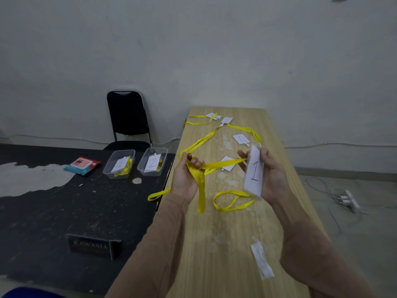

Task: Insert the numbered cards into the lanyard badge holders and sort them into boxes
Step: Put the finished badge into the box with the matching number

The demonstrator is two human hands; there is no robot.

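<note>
The long pale wooden surface (225, 244) runs from six to twelve o'clock, with a scuffed black surface (53, 216) just beside its left edge, so sorted pieces need only cross that seam. At ten o'clock from the hands stand the clear plastic box marked 1 (106, 169) and the clear plastic box marked 2 (141, 168), side by side. The left hand (185, 179) has its fingers curled round the yellow ribbon lanyard strap (223, 163), probably gathering slack against snags. The right hand (274, 179) has its fingers clamped on the clear badge holder with its white card numbered 1 (254, 175), upright above the wood. The path leftward looks open.
</note>
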